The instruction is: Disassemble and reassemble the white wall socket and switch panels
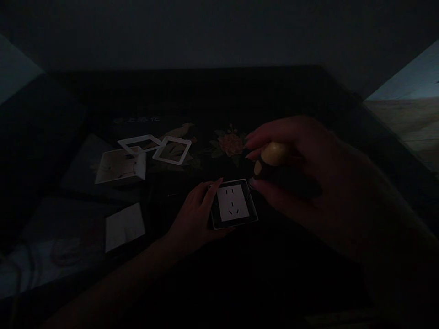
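Steadying the white socket (233,204) on the dark desk (274,274) with the left grip (194,214) pinching its edge, clasping a yellow-topped screwdriver (272,155) fast in the right grip (302,169) beside it.

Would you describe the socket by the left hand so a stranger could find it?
On the dark flower-patterned table, find the left hand. The square white wall socket it holds, unlike the plain white plate further left, shows slots and a dark rim.

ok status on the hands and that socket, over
left hand holds socket by its left edge. right hand grips screwdriver at socket's upper right corner. white frames lie apart, to the left.
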{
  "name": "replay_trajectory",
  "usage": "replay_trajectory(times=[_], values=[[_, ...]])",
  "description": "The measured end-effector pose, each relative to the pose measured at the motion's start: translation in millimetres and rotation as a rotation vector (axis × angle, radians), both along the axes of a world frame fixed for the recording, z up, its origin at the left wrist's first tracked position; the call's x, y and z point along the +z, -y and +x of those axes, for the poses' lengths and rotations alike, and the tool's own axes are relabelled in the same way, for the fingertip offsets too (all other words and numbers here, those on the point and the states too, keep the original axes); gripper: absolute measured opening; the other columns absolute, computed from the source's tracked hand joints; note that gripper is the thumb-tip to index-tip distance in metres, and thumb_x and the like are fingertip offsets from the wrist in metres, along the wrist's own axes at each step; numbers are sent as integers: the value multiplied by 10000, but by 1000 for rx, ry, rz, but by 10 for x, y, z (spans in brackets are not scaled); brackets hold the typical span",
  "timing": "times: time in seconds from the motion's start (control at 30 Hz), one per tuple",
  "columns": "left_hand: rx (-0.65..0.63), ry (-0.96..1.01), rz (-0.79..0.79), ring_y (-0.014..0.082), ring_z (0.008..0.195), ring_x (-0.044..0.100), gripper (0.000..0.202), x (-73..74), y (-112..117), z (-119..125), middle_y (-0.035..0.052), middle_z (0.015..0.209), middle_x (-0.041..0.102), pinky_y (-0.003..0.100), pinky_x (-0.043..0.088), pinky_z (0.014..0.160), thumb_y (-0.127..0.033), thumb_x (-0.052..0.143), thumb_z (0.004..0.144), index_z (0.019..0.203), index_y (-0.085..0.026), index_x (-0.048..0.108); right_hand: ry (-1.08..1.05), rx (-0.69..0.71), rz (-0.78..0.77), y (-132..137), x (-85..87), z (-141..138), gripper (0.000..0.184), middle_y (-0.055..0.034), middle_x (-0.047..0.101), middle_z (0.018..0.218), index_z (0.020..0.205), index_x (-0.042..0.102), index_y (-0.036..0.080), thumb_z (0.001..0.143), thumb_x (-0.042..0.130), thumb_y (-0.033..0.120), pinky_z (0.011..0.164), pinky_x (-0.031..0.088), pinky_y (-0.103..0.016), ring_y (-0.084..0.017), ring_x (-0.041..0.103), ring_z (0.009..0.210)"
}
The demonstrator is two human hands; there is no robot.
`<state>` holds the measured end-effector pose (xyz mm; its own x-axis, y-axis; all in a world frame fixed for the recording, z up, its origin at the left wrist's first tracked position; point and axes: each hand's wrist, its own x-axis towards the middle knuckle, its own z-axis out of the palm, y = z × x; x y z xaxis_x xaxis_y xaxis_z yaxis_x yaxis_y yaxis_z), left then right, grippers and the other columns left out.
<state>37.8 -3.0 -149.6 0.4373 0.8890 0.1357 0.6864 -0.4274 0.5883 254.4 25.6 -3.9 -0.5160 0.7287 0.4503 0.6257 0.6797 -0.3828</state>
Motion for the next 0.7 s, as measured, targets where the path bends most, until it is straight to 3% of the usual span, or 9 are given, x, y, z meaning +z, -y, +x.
replay_trajectory(times=[0.13, 0.23, 0.43, 0.6, 0.7], values=[[6, -11, 15, 391, 1284, 458, 1079, 3, 10, 3, 173, 1401, 421, 588, 445, 1044, -404, 826, 700, 1531, -261, 152, 70, -64, 121, -4, -19, -42, 228, -30, 679, 998, 1102, 606, 198, 885, 664, 242, 720, 572, -309, -200, 660, 886], [6, -15, -9, 382, 1293, 452, 1064, 10, 9, 1, 172, 1413, 405, 586, 434, 1057, -395, 818, 713, 1530, -266, 149, 85, -127, 126, -7, 4, -15, 230, -26, 698, 1044, 1091, 627, 238, 868, 652, 188, 734, 577, -334, -230, 681, 955], [9, -16, -6, 396, 1286, 451, 1095, 0, 0, -5, 175, 1413, 403, 609, 448, 1028, -381, 828, 700, 1532, -276, 124, 89, 4, 26, 15, 58, 12, 338, -33, 678, 1195, 1187, 618, 236, 871, 578, 123, 877, 563, -336, -233, 653, 1109], [5, -22, 8, 404, 1274, 462, 1120, 1, 10, -5, 175, 1397, 415, 620, 454, 1017, -371, 837, 697, 1533, -284, 98, 86, -57, 84, 19, 27, -21, 172, -22, 697, 1026, 1056, 656, 242, 894, 615, 205, 756, 568, -305, -218, 691, 940], [-5, -11, 17, 400, 1281, 458, 1089, 13, 5, -4, 174, 1399, 408, 611, 451, 1025, -380, 828, 711, 1530, -282, 117, 89, 20, 10, 23, 38, 16, 283, 0, 682, 1059, 1096, 639, 286, 886, 537, 125, 832, 562, -314, -203, 681, 984]])
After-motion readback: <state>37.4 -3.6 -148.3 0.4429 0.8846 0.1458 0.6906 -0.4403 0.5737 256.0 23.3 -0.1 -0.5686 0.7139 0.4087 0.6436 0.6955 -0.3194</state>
